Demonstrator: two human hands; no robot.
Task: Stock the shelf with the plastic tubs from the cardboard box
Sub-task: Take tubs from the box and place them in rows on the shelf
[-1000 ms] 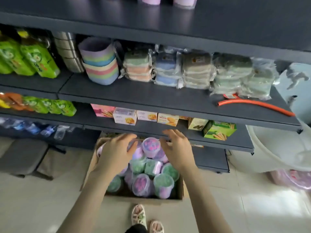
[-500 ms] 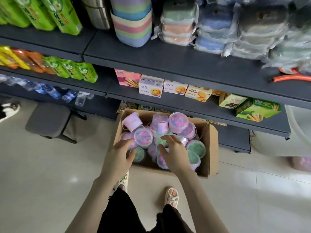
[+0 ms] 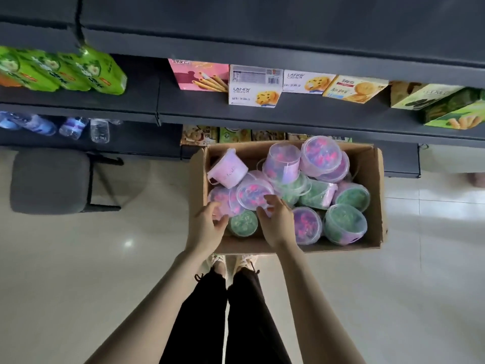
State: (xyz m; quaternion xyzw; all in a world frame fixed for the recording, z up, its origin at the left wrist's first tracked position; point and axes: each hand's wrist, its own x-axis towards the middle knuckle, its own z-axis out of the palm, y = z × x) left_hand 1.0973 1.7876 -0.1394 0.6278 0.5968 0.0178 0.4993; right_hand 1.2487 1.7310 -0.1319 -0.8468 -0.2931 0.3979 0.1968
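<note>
A: Where is the tub for the coming move to be found?

B: The pink-lidded tub [image 3: 253, 193] is seen inside the cardboard box [image 3: 376, 185] on the floor, toward its near left corner. It is tipped so that the lid is turned up at the camera, and its axis is judged to run upward and slightly away from the person.

A: How is it placed against the hands?

B: It lies between them, just beyond the fingertips. The right hand [image 3: 279, 222] is nearer. Its fingertips are laid on the lid's near rim, with the thumb set below. The left hand [image 3: 207, 227] is held just beside the tub's left flank, next to a green tub [image 3: 242, 223].

A: And the grip?

B: The left grip is wide, fingers loosely spread, and nothing is held. Whether the right grip is closed on the rim cannot be told. Both forearms are stretched downward, palms turned toward each other.

A: What is called for next?

B: A closing-in from both sides is probably needed, then a lift to the shelf [image 3: 288, 114].
</note>
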